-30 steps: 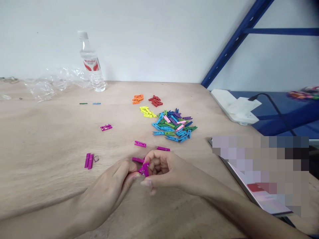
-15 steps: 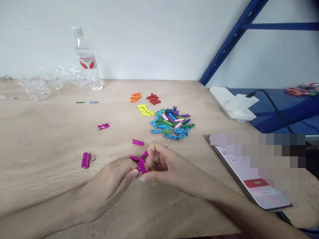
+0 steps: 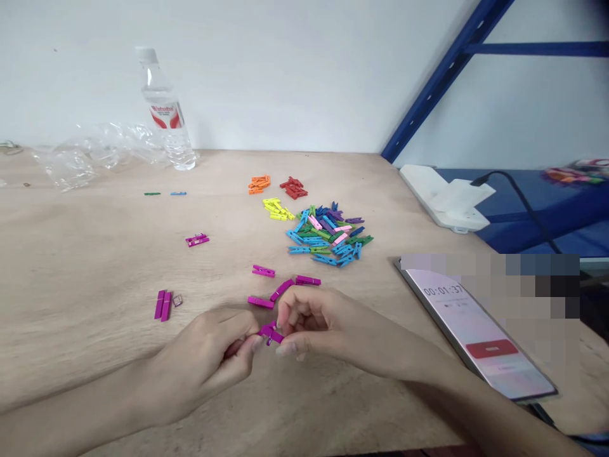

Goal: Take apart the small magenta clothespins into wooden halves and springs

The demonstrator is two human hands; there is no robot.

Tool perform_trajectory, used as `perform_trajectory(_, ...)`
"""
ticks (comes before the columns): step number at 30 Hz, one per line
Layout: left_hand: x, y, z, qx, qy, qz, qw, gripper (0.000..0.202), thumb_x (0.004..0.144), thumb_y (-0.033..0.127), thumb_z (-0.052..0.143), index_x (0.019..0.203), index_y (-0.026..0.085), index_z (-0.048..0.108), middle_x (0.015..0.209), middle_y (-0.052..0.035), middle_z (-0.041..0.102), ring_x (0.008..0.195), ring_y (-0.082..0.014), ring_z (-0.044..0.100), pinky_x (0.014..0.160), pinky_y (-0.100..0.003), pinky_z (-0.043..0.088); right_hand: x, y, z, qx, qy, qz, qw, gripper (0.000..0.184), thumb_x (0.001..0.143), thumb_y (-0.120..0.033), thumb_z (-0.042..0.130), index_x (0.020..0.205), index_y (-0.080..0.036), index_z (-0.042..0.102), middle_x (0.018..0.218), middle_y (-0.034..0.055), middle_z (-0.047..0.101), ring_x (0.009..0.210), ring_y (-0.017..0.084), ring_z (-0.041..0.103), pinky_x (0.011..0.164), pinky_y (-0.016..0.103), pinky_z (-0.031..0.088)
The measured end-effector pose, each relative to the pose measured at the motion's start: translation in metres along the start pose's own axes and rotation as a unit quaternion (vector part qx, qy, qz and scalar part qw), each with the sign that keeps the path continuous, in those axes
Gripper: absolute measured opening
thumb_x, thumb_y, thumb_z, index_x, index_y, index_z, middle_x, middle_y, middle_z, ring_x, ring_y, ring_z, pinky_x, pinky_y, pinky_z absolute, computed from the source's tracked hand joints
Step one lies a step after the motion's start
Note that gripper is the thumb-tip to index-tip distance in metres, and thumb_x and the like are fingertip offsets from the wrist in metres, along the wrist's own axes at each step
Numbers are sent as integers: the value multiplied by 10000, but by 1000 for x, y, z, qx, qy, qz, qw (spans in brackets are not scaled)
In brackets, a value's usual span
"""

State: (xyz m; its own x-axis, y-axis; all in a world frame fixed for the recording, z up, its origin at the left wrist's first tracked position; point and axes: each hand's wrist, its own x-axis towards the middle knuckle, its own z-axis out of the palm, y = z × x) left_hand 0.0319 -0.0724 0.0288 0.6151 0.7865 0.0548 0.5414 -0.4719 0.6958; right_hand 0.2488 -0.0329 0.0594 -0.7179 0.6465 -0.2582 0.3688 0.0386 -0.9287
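Observation:
A small magenta clothespin [image 3: 272,332] is pinched between my two hands just above the tabletop, its metal spring partly visible. My left hand [image 3: 214,355] grips its left end between thumb and bent forefinger. The right-hand end is between the thumb and fingers of my right hand [image 3: 328,324]. Just beyond my fingers lie several magenta clothespins, one of them [image 3: 260,302] nearest my left hand. Off to the left, two loose magenta halves [image 3: 162,306] rest beside a bare wire spring [image 3: 177,301]. Farther back are more magenta pieces [image 3: 196,240] with metal on them.
A mixed heap of clothespins [image 3: 328,235] lies past my right hand, behind it yellow [image 3: 277,209], orange [image 3: 259,184] and red [image 3: 294,187] groups. A water bottle [image 3: 166,117] and clear plastic [image 3: 95,158] stand back left. A phone [image 3: 476,330] and a white power strip [image 3: 445,197] are right.
My hands have drawn slightly nearer to me with the clothespin, which has turned a little. Magenta clothespins behind my fingers now show more fully.

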Motion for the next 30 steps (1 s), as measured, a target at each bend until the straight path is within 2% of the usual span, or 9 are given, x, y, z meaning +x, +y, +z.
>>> perform_trajectory(3, -1, 0, 1, 23, 9, -12, 1000, 212, 914, 207, 382, 805, 179, 562, 706, 3, 564, 601, -126, 498, 558, -231, 404, 1, 1, 2, 15, 11, 10, 1000, 102, 797, -224, 640, 838, -186, 555, 781, -8, 591, 726, 129, 553, 640, 245, 415)
perform_trajectory(7, 3, 4, -3, -23, 8, -42, 999, 247, 959, 245, 345, 865, 189, 566, 739, 8, 577, 633, -120, 513, 589, -224, 414, 7, 10, 8, 83, 44, -3, 996, 186, 747, -228, 696, 812, -180, 529, 772, -15, 599, 717, 120, 558, 653, 247, 413)
perform_trajectory(12, 8, 1, -8, -77, -1, -13, 997, 260, 956, 234, 389, 758, 179, 549, 714, 13, 576, 644, -111, 535, 616, -213, 432, 12, 19, 15, 208, 10, 3, 978, 313, 702, -254, 744, 801, -192, 454, 722, -42, 607, 638, 97, 563, 630, 242, 419)
perform_trajectory(17, 5, 1, -5, -65, 7, 4, 998, 225, 961, 210, 386, 836, 188, 572, 803, 1, 631, 760, -133, 601, 690, -236, 474, 14, 22, 20, 304, -27, 17, 952, 354, 710, -281, 742, 795, -199, 409, 761, -25, 622, 701, 112, 587, 599, 229, 445)
perform_trajectory(21, -2, -2, -1, 43, 38, 41, 997, 202, 965, 205, 374, 895, 188, 563, 877, -16, 650, 779, -146, 618, 692, -263, 488, 13, 20, 19, 291, -47, 51, 954, 304, 719, -275, 732, 795, -189, 451, 772, -19, 601, 695, 102, 569, 595, 225, 460)
perform_trajectory(26, -7, -7, -3, 240, 118, 118, 956, 172, 954, 182, 389, 973, 178, 560, 769, -24, 624, 699, -181, 609, 639, -311, 478, 7, 12, 12, 245, -44, 37, 968, 226, 787, -258, 663, 928, -173, 509, 809, -12, 562, 681, 92, 540, 597, 223, 471)
perform_trajectory(30, -8, -5, -2, 288, 152, 142, 935, 153, 931, 164, 434, 834, 181, 551, 658, -6, 570, 591, -161, 563, 555, -288, 443, 1, 5, 17, 100, 6, 16, 995, 159, 827, -283, 625, 922, -179, 551, 842, -1, 560, 739, 110, 530, 619, 221, 453)
